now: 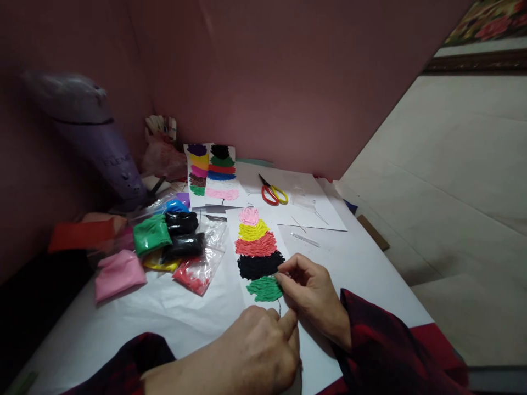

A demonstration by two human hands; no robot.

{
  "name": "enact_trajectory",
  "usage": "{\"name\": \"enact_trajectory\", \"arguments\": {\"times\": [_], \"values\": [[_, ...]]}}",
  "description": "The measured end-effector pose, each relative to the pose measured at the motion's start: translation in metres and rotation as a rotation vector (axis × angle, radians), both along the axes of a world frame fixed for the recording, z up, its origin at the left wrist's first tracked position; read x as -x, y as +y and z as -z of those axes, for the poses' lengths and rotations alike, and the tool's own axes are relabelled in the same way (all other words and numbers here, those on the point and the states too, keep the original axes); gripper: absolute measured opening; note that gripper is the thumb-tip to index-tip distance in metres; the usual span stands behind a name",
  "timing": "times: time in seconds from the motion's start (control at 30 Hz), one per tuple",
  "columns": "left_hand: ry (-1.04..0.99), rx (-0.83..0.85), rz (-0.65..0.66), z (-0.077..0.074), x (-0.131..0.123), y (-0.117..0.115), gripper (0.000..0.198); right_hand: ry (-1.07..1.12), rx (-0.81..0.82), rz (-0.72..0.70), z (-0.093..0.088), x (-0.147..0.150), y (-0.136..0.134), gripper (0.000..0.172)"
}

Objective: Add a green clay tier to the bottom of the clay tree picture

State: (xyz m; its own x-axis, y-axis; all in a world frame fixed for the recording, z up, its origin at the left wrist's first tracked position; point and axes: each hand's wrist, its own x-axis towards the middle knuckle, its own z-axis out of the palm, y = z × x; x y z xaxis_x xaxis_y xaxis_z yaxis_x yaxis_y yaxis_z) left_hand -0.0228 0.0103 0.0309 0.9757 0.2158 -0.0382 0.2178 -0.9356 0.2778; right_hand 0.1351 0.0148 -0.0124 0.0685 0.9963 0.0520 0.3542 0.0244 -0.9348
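Observation:
A white paper strip [247, 293] lies in front of me with clay patches in pink, yellow, red, black and green [263, 288] stacked down it. My right hand [313, 293] rests at the strip's right edge, its fingertips pinched together against the black and green patches. My left hand [257, 351] lies curled on the strip's near end, fingers folded, index tip touching the paper near the right hand. I cannot make out anything inside either hand.
Bags of coloured clay [168, 241] lie left of the strip. Two finished colour strips [214, 173] and red-and-yellow scissors [272, 193] lie further back on white paper. A purple lamp [99, 142] stands at the left. The table edge [382, 241] drops off at the right.

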Motion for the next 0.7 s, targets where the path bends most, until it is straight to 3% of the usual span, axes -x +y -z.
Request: {"name": "enact_trajectory", "arguments": {"times": [0.33,0.5,0.7], "values": [[-0.093,-0.029,-0.003,0.0073,0.0004,-0.0017,0.021,-0.264,-0.062,0.031,-0.0058,0.0035,0.0011,0.007],[-0.037,-0.006,-0.001,0.0021,0.0010,-0.0007,0.022,-0.258,-0.073,0.089,-0.0074,0.0019,0.0013,0.008],[0.002,-0.038,0.023,-0.0020,0.0005,0.0010,0.022,-0.088,-0.031,0.151,-0.0074,0.0009,0.0022,0.011]]}}
